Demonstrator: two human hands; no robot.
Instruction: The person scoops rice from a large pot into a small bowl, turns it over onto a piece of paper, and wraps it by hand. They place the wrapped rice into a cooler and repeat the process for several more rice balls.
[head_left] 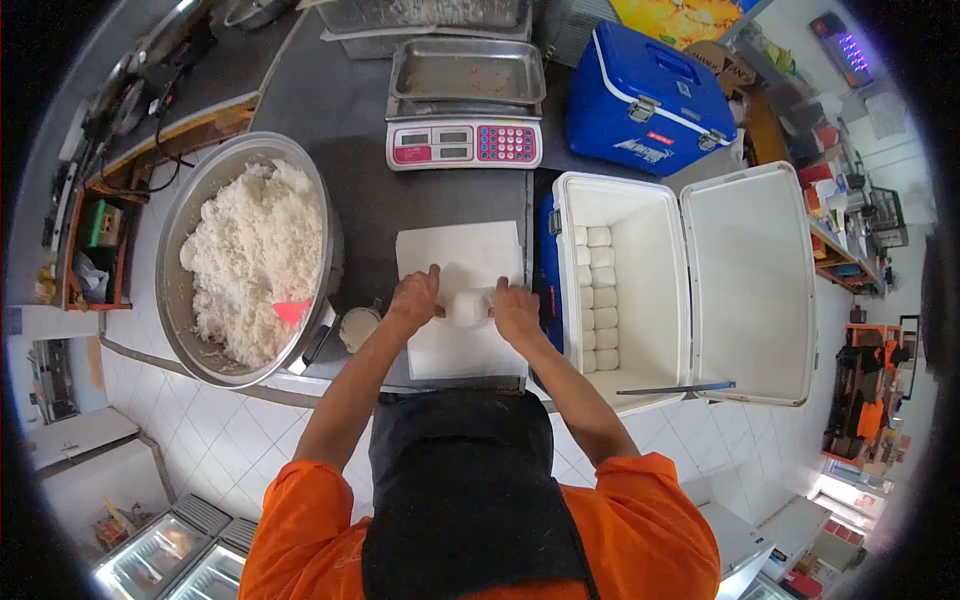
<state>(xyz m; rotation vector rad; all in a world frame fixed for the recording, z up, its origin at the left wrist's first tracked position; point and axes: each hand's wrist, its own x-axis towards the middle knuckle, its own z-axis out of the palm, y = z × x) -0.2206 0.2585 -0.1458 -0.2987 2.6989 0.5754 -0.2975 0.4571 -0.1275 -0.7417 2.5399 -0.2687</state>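
On the dark counter lies a stack of white paper sheets. A small white bundle, blurred, sits on it between my hands. My left hand is at the bundle's left side with its fingers bent, and my right hand is at its right side. What the fingertips pinch is too small to make out. Left of the paper stand a small container of white contents and a large metal pot of cooked rice with a pink scoop. An open cooler at right holds several white packets.
Behind the paper stands a scale with a metal tray on top. A closed blue cooler is at the back right. The open cooler's lid extends to the right. The counter's front edge runs just before my body.
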